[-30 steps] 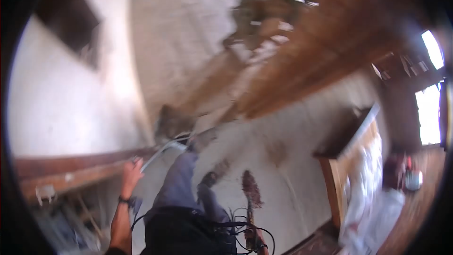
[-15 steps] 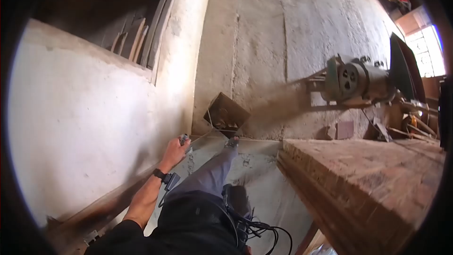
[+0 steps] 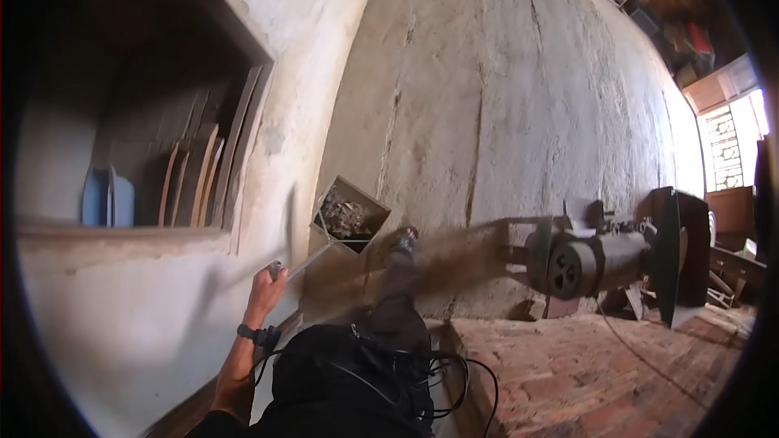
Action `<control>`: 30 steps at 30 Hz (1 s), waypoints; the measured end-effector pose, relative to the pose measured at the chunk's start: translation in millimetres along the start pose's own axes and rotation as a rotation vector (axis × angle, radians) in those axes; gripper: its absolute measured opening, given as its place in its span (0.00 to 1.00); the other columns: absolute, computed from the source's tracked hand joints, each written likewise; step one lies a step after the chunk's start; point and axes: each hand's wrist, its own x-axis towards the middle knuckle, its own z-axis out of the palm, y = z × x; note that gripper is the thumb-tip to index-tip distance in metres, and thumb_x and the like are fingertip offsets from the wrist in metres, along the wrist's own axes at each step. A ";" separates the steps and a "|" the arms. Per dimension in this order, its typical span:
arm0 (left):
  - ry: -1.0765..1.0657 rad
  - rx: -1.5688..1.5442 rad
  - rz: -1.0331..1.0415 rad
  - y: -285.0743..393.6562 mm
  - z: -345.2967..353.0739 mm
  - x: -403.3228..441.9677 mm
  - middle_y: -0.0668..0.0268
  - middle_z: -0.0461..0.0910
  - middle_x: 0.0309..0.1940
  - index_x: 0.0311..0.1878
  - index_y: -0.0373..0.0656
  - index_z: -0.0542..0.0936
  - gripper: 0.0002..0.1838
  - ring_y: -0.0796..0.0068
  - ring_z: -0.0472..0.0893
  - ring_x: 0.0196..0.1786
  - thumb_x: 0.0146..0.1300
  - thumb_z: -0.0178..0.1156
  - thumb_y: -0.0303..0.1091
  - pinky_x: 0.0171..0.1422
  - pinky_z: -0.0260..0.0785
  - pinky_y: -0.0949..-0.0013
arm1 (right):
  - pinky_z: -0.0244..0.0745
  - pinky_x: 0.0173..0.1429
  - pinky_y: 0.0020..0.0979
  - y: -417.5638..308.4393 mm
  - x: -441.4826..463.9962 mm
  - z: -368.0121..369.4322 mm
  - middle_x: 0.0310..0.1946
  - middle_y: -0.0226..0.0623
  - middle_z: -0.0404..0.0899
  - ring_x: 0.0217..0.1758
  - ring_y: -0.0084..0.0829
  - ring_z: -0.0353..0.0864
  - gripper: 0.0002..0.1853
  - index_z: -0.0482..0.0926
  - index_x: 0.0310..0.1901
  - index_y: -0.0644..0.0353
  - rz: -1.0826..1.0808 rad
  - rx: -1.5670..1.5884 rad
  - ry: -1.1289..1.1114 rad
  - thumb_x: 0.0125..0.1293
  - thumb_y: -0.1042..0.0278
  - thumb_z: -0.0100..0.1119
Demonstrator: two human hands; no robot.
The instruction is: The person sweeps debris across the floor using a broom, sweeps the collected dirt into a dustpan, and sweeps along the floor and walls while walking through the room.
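My left hand [image 3: 264, 290] is closed around the grip end of a thin rod, held near the white wall. The rod runs to a square, box-like long-handled dustpan [image 3: 379, 212] low by the floor. Greyish scraps or shavings [image 3: 345, 217] lie inside it. My foot [image 3: 403, 240] is just right of the dustpan. A dark wristband sits on my left wrist. My right hand does not show.
Right of me stands a machine with a motor [image 3: 580, 268]. In front of it lies a brick-surfaced ledge [image 3: 560, 357]. A wall recess at left holds upright boards [image 3: 208, 178] and a blue panel [image 3: 122, 199]. Cracked concrete floor [image 3: 438, 97] stretches ahead.
The view has shifted forward and tilted. My left hand and the dustpan now appear further left, and the scraps inside show more clearly. The machine appears lower in view.
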 end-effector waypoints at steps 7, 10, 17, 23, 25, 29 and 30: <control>0.022 -0.114 -0.080 101.7 28.9 148.3 0.72 0.72 0.24 0.41 0.39 0.79 0.19 0.80 0.73 0.25 0.74 0.59 0.49 0.30 0.74 0.68 | 0.68 0.24 0.24 -87.5 59.7 8.1 0.27 0.25 0.76 0.22 0.20 0.73 0.07 0.77 0.44 0.55 0.134 0.001 -0.021 0.72 0.62 0.59; 0.042 -0.111 -0.143 170.2 32.6 201.8 0.72 0.72 0.23 0.45 0.39 0.81 0.18 0.81 0.73 0.26 0.73 0.60 0.48 0.31 0.77 0.68 | 0.68 0.24 0.24 -133.8 78.0 -1.9 0.27 0.25 0.76 0.22 0.19 0.73 0.07 0.77 0.44 0.55 0.173 0.009 -0.020 0.72 0.62 0.58; -0.009 -0.105 0.011 260.9 81.8 327.9 0.72 0.72 0.24 0.36 0.41 0.77 0.16 0.81 0.72 0.25 0.74 0.60 0.45 0.29 0.74 0.70 | 0.68 0.24 0.23 -260.6 161.7 -13.6 0.27 0.25 0.77 0.22 0.19 0.72 0.07 0.77 0.44 0.55 0.143 0.040 0.014 0.72 0.63 0.58; -0.002 -0.230 -0.043 405.0 134.7 449.3 0.70 0.75 0.24 0.41 0.36 0.80 0.17 0.79 0.77 0.23 0.71 0.62 0.44 0.26 0.79 0.69 | 0.68 0.24 0.23 -438.6 265.6 -29.6 0.27 0.25 0.77 0.22 0.18 0.72 0.07 0.77 0.45 0.56 0.124 0.027 0.041 0.72 0.64 0.58; -0.067 -0.258 -0.031 445.2 138.6 484.1 0.68 0.75 0.24 0.42 0.34 0.80 0.17 0.79 0.77 0.22 0.71 0.62 0.43 0.26 0.79 0.69 | 0.68 0.24 0.23 -496.6 289.8 -42.2 0.27 0.25 0.77 0.22 0.18 0.72 0.07 0.77 0.45 0.56 0.109 0.044 0.060 0.72 0.64 0.58; -0.129 -0.301 0.004 519.1 153.2 548.0 0.68 0.74 0.23 0.43 0.33 0.80 0.17 0.79 0.76 0.21 0.71 0.63 0.42 0.26 0.81 0.69 | 0.67 0.24 0.23 -575.8 341.3 -61.2 0.28 0.25 0.77 0.23 0.18 0.72 0.07 0.77 0.45 0.56 0.079 0.083 0.079 0.72 0.64 0.58; -0.131 -0.296 -0.012 542.8 158.6 563.1 0.68 0.74 0.23 0.43 0.33 0.80 0.16 0.79 0.76 0.22 0.71 0.62 0.41 0.27 0.81 0.69 | 0.67 0.24 0.22 -594.7 354.6 -65.3 0.28 0.25 0.77 0.23 0.18 0.72 0.07 0.77 0.46 0.56 0.082 0.095 0.082 0.72 0.64 0.58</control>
